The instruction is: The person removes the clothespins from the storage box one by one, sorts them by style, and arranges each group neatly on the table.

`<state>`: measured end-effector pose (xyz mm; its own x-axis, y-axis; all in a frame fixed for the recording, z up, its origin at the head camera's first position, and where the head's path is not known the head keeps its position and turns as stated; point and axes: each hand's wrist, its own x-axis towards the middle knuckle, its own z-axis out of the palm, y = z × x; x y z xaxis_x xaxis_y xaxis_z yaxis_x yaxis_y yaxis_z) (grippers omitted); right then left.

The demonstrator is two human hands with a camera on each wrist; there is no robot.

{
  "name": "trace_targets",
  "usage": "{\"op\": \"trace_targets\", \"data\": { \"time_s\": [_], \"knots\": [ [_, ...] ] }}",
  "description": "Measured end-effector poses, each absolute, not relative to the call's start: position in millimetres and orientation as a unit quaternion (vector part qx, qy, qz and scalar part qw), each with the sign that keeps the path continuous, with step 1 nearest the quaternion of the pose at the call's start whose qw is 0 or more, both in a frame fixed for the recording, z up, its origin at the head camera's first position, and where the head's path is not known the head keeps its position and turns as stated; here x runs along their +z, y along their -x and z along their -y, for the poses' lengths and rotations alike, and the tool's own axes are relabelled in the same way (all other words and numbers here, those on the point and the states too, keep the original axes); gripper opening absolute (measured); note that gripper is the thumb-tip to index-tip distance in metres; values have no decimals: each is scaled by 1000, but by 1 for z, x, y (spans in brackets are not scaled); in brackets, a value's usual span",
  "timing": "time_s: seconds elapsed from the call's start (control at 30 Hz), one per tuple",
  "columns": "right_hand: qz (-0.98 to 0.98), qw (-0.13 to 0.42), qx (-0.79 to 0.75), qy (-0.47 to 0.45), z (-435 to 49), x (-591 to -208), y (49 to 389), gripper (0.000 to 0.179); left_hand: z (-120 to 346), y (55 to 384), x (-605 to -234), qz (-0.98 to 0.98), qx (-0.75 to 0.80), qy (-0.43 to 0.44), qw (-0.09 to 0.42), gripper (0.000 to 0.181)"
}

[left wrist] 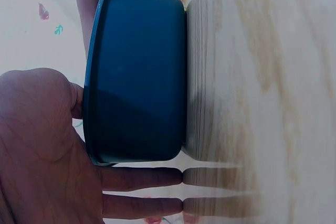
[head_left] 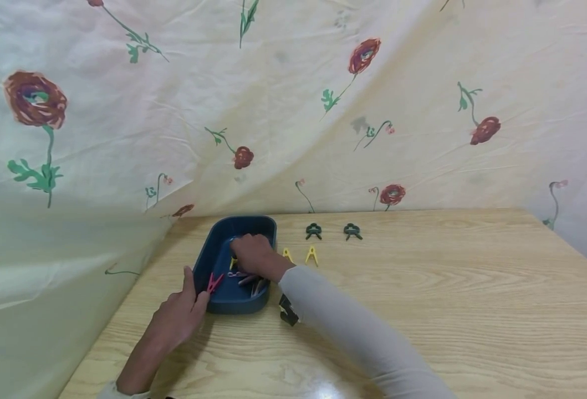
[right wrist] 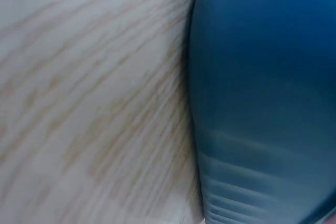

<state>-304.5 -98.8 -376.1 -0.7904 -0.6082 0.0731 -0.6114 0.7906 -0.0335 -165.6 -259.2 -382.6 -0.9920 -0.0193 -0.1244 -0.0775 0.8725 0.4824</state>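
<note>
head: right hand [head_left: 255, 253] is down in the blue tub [head_left: 238, 306], by a yellow clip [head_left: 233, 263] — grip hidden, can't tell! left wrist: left hand [left wrist: 42, 135] grasps the tub, thumb over rim [left wrist: 88, 103] — steady pressure should prevent sliding. right wrist: tub, table [right wrist: 79, 103].

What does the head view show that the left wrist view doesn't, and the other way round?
Only the head view shows the inside of the blue tub, with a pink clip by its left side, and the pale right sleeve.

Only the left wrist view shows the palm of the left hand, with two straight fingers seen from the palm side.

Both show the tub, the left hand, part of the right arm, the wood-grain table and the flowered cloth.
</note>
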Motion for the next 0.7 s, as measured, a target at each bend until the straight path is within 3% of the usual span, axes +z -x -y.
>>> {"op": "trace_targets", "data": {
  "time_s": [0.33,0.7],
  "knots": [
    [958,2,30,-285,98,-375,302,37,259,165,-384,-967,249,29,52,77],
    [952,-6,5,-307,99,-378,302,26,260,165,-384,-971,236,12,44,77]
  ]
}}
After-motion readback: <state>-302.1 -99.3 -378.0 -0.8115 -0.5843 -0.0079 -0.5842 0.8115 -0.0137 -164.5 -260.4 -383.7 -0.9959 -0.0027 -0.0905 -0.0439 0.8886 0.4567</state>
